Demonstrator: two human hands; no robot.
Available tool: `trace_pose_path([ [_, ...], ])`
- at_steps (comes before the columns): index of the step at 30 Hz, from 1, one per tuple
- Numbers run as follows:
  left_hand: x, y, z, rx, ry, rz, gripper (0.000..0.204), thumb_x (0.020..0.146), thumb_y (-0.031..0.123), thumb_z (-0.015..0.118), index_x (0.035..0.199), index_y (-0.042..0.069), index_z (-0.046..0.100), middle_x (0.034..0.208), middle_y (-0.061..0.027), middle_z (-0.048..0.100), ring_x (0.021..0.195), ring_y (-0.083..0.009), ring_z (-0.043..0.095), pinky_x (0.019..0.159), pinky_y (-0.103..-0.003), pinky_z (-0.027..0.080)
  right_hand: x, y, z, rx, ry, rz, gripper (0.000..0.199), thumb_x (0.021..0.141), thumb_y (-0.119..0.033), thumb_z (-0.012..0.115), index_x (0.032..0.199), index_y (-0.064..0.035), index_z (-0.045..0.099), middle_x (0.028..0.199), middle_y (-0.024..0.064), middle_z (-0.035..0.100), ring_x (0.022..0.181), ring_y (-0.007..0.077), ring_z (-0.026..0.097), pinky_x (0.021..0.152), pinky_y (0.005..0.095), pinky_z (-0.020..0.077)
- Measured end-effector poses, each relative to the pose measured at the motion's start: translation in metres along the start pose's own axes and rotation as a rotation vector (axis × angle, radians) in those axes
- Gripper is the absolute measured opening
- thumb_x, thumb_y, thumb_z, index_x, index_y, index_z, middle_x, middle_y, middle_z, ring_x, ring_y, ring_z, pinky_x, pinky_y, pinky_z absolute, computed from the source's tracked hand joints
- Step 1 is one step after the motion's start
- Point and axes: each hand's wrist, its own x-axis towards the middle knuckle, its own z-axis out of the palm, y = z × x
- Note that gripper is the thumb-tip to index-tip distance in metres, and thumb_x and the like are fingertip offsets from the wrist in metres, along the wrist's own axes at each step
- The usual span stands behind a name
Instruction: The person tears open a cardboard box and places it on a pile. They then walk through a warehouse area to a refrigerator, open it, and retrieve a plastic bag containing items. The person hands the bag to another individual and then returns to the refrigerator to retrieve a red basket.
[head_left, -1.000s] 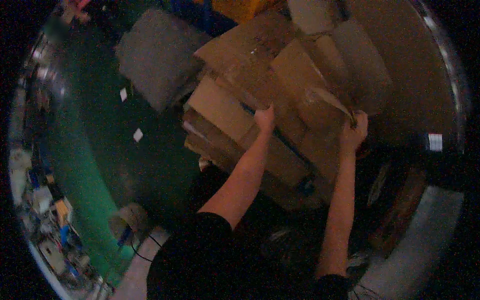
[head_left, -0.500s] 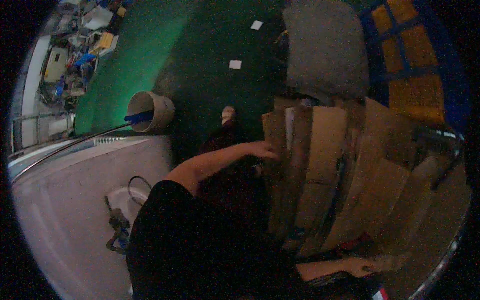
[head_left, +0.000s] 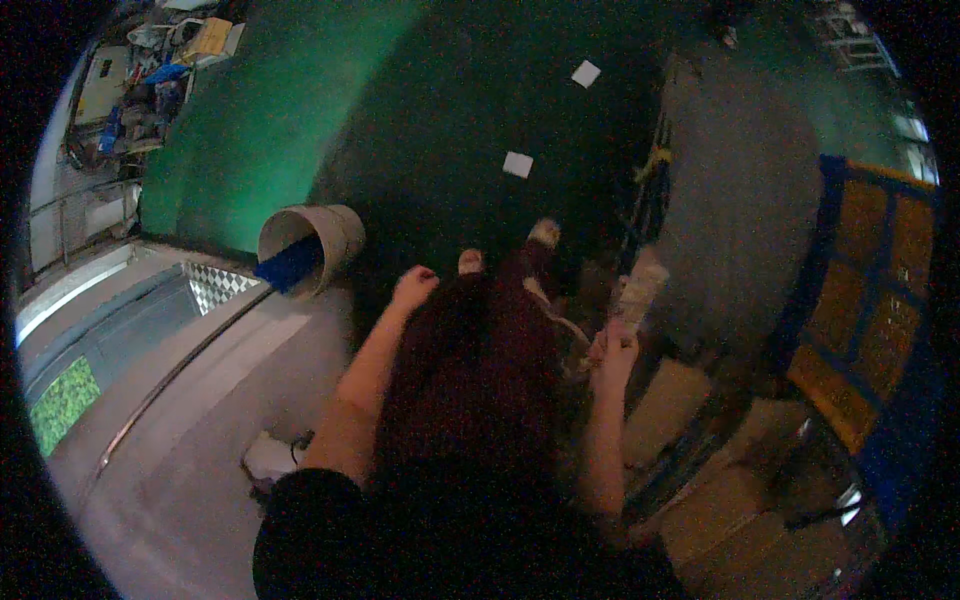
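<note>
My right hand (head_left: 613,348) is closed around the lower end of a pale flat strip-like piece (head_left: 643,290), blurred, so its exact kind cannot be told. A light cord or band (head_left: 560,312) curves between that hand and my dark red clothing. My left hand (head_left: 414,287) hangs by my left side with its fingers curled in, and nothing shows in it. Nearest to it stands a beige bucket (head_left: 343,235), tilted in view, with something blue (head_left: 291,264) inside.
Upright cardboard sheets (head_left: 672,405) stand at my right, beside a large grey flat surface (head_left: 740,200). A blue frame with orange panels (head_left: 868,290) is farther right. At left is a pale tabletop (head_left: 225,400). Two white squares (head_left: 517,165) lie on the green floor.
My right hand has left the cardboard at the lower right and moved forward, now holding the pale piece. My left hand has drawn back left from the cardboard. The view has turned.
</note>
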Motion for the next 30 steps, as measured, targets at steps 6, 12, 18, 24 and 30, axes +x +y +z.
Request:
trace_pose_path([
  [6, 0.118, 0.053, 0.040, -0.225, -0.203, 0.041, 0.036, 0.072, 0.020, 0.061, 0.103, 0.003, 0.053, 0.089, -0.0143, 0.061, 0.079, -0.0242, 0.059, 0.072, -0.033, 0.045, 0.242, 0.032, 0.115, -0.838, -0.130, -0.267, 0.026, 0.074, -0.017, 0.062, 0.089, -0.0012, 0.048, 0.068, 0.0042, 0.054, 0.060, 0.0157, 0.051, 0.056, 0.0278, 0.0420],
  [12, 0.302, 0.043, 0.100, -0.591, -0.072, -0.201, 0.039, 0.070, 0.017, 0.063, 0.102, -0.003, 0.051, 0.097, -0.0167, 0.057, 0.086, -0.0271, 0.056, 0.076, -0.035, 0.044, 0.483, 0.043, 0.277, -1.113, -0.047, -0.726, 0.022, 0.076, -0.011, 0.054, 0.094, -0.0013, 0.050, 0.078, 0.0161, 0.057, 0.073, 0.0284, 0.058, 0.064, 0.0372, 0.0454],
  [18, 0.481, 0.069, 0.128, -0.102, 0.186, -0.344, 0.070, 0.062, 0.020, 0.072, 0.119, 0.001, 0.035, 0.119, -0.0234, 0.040, 0.109, -0.0341, 0.041, 0.090, -0.041, 0.035, 0.698, 0.020, 0.443, -1.601, -0.160, -0.676, 0.037, 0.072, -0.027, 0.051, 0.103, -0.0073, 0.047, 0.089, 0.0175, 0.057, 0.086, 0.0343, 0.055, 0.072, 0.0417, 0.0445],
  [24, 0.506, -0.004, 0.185, -0.288, 0.397, -0.242, 0.061, 0.067, 0.025, 0.069, 0.113, 0.000, 0.037, 0.111, -0.0214, 0.045, 0.100, -0.0344, 0.046, 0.081, -0.042, 0.039, 0.761, 0.052, 0.496, -1.776, -0.036, -0.715, 0.083, 0.061, -0.060, 0.059, 0.122, -0.0099, 0.033, 0.114, 0.0191, 0.045, 0.097, 0.0350, 0.051, 0.075, 0.0427, 0.0449],
  [30, 0.586, 0.027, 0.117, -0.096, 0.110, -0.222, 0.026, 0.076, 0.016, 0.061, 0.093, 0.000, 0.051, 0.077, -0.0105, 0.058, 0.071, -0.0276, 0.056, 0.064, -0.036, 0.044, 0.793, 0.090, 0.497, -1.597, -0.171, -0.851, 0.041, 0.071, -0.035, 0.059, 0.098, -0.0045, 0.054, 0.094, 0.0181, 0.054, 0.087, 0.0310, 0.054, 0.071, 0.0392, 0.0456],
])
